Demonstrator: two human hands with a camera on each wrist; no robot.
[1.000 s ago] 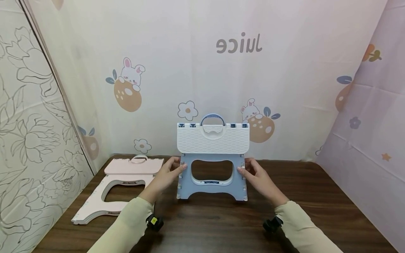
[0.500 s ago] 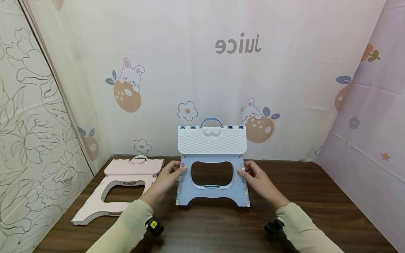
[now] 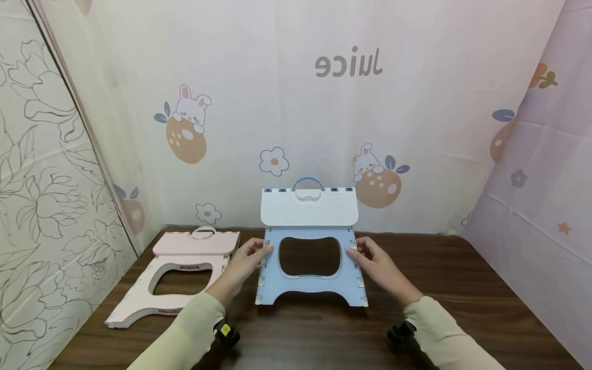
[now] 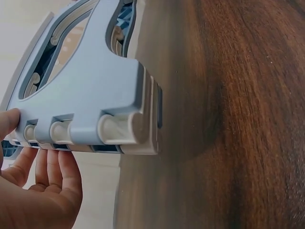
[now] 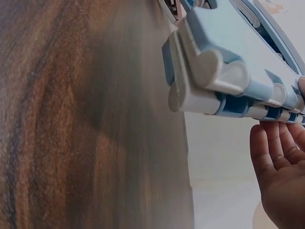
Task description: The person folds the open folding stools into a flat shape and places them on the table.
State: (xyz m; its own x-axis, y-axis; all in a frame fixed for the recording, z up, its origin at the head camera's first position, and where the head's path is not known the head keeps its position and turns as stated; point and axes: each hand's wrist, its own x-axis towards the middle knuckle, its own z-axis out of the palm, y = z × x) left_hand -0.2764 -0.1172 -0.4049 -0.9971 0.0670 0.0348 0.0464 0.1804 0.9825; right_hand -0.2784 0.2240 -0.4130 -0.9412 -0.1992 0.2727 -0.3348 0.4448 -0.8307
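A folded blue and white step stool [image 3: 309, 207] is held up at the middle of the table, its white textured top above and its blue legs below. My left hand [image 3: 245, 261] pinches the stool's left edge, thumb in front and fingers behind. On the opposite edge my right hand [image 3: 376, 262] grips it the same way. Both wrist views show the fingers under the hinged side of the blue leg panel [image 4: 90, 90], whose corner stands apart from the wood. A blue carry handle [image 3: 307, 181] arches over the stool's top edge.
A folded pink and white stool [image 3: 196, 244] lies flat on the table's left side, close to my left forearm. The dark wooden table [image 3: 453, 288] reaches back to a printed curtain [image 3: 296, 103]. More curtain hangs at both sides.
The blue and white stool has tilted, its top edge sinking a little and its legs swinging toward me. Both hands keep their grip almost in place. The pink stool has not moved.
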